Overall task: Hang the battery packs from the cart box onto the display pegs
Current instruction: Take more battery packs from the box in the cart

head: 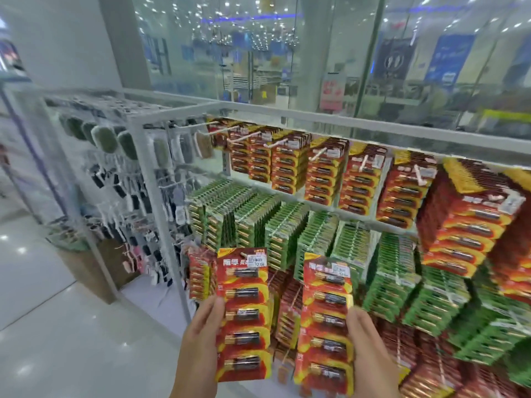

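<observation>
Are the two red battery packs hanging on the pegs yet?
Not yet. The left hand holds one red battery pack and the right hand holds the other pack, upright, in front of the display.

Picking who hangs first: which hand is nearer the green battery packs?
Right. The right hand is just below-left of the green battery packs; the left hand is farther left.

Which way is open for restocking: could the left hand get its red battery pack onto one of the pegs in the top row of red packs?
Probably yes. The left hand holds its red battery pack upright in open air before the rack, and nothing stands between it and the top-row pegs, whose tips jut out bare.
</observation>
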Demonstrator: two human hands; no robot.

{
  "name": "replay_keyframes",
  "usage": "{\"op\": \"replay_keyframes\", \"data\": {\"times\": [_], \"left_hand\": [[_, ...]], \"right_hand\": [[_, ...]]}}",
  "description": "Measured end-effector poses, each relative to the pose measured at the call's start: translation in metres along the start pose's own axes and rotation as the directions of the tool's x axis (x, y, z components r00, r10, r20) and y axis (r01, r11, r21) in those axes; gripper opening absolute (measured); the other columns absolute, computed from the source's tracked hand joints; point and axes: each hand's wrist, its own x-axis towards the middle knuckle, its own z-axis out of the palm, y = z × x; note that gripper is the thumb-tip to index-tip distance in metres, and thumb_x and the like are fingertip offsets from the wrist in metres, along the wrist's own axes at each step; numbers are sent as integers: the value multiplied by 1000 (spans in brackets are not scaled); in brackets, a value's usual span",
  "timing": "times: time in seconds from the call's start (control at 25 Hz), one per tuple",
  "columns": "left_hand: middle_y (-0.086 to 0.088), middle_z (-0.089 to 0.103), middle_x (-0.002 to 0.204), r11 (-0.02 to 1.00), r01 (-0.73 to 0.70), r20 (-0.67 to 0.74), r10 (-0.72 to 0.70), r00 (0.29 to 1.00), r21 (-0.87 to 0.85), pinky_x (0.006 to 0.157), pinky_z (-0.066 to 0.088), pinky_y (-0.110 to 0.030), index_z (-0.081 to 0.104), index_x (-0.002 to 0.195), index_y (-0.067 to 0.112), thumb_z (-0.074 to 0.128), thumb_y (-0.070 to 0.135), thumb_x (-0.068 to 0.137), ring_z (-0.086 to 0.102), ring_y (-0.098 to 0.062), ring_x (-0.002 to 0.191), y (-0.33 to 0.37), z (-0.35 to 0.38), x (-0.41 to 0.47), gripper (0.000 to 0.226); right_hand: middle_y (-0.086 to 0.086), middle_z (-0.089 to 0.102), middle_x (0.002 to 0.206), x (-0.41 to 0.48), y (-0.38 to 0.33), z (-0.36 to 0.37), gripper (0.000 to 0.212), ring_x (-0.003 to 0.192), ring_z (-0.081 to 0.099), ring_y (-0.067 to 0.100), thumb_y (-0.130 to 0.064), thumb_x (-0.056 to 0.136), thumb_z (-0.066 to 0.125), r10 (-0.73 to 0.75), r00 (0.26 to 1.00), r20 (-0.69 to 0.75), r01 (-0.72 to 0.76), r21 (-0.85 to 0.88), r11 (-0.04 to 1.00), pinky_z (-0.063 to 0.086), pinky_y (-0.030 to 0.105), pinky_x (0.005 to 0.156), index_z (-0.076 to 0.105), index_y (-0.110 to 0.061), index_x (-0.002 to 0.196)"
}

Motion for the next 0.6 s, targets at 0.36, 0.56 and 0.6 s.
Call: {"op": "replay_keyframes", "data": {"times": [0.36,0.56,0.6], "left_hand": [[-20,79,97,1000,-3,-55,3,998,5,63,61,-39,73,112,9,64,26,98,76,-35,73,51,-12,107,23],[-20,78,90,995,-97,-51,97,994,17,54,60,-36,79,96,15,60,31,100,73,-34,66,94,-8,170,25],[-19,77,89,993,-118,-33,119,992,14,53,58,-36,80,93,17,60,33,99,71,-33,65,102,-8,180,27]], "right_hand": [[-6,73,115,70,-12,114,58,108,69,23,-80,70,72,-81,996,29,85,-159,984,51,53,100,70,-39,111],[-8,77,76,117,-32,174,12,61,74,14,-32,99,58,-46,992,118,60,-113,992,54,36,62,66,-31,107],[-5,77,83,131,-31,182,14,66,75,17,-33,98,58,-59,992,112,71,-109,992,55,35,61,66,-31,110]]}}
